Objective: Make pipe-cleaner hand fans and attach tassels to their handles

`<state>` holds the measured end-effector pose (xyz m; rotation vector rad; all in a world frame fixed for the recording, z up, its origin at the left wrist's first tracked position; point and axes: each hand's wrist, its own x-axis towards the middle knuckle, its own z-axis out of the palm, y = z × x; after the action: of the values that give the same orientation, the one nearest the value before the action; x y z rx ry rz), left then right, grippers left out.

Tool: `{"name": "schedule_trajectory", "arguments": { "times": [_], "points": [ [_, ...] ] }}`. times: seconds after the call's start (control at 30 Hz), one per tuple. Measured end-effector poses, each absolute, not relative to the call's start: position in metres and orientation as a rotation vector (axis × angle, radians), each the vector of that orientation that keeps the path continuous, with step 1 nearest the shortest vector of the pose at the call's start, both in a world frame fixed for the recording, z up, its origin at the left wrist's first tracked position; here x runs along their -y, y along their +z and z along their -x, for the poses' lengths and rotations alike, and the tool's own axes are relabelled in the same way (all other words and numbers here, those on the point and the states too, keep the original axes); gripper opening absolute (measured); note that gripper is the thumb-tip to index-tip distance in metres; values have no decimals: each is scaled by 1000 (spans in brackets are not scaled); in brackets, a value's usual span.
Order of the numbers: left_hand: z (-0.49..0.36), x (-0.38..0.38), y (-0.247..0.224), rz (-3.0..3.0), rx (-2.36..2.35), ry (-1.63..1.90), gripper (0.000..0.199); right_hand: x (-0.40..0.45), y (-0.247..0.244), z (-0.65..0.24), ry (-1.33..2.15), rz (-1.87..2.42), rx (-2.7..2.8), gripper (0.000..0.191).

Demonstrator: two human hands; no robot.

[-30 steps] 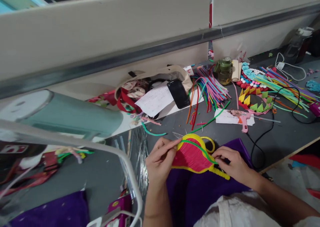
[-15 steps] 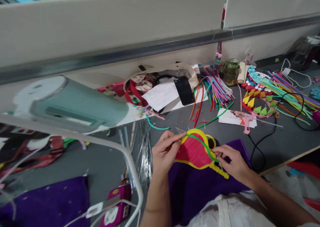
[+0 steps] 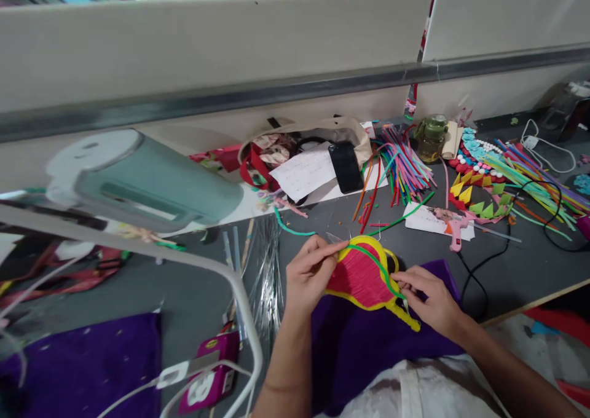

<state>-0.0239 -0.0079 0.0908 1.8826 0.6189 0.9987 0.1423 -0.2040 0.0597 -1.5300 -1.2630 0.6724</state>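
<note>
A red shape with a fuzzy yellow border (image 3: 357,278) is held over a purple cloth (image 3: 343,338); a yellow stem sticks out at its lower right. Across its face curves a green pipe cleaner (image 3: 378,262). My left hand (image 3: 310,276) pinches the upper left end of the pipe cleaner against the yellow border. At the other end, my right hand (image 3: 426,298) pinches the pipe cleaner near the stem. A yellow loop (image 3: 393,262) shows behind the shape, partly hidden.
A pink glue gun (image 3: 455,227) rests on white paper, its black cord running right. Behind lie bundled pipe cleaners (image 3: 408,166), a black phone (image 3: 345,167) and a green jar (image 3: 431,138). Silver wires (image 3: 268,276), a pale green pitcher (image 3: 161,181) and a white curved bar (image 3: 239,289) are left.
The camera view has shifted slightly. Both hands keep their pinch on the green pipe cleaner, which lies a little closer along the yellow border.
</note>
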Motion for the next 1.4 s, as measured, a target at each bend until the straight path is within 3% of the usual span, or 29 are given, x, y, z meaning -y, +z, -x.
{"name": "schedule_trajectory", "arguments": {
  "times": [0.9,1.4],
  "points": [
    [19,12,103,-1912,-570,1006,29,201,60,-144,577,1529,1403,41],
    [19,7,97,-1883,-608,976,28,207,51,-143,636,1617,1269,26]
  ]
}}
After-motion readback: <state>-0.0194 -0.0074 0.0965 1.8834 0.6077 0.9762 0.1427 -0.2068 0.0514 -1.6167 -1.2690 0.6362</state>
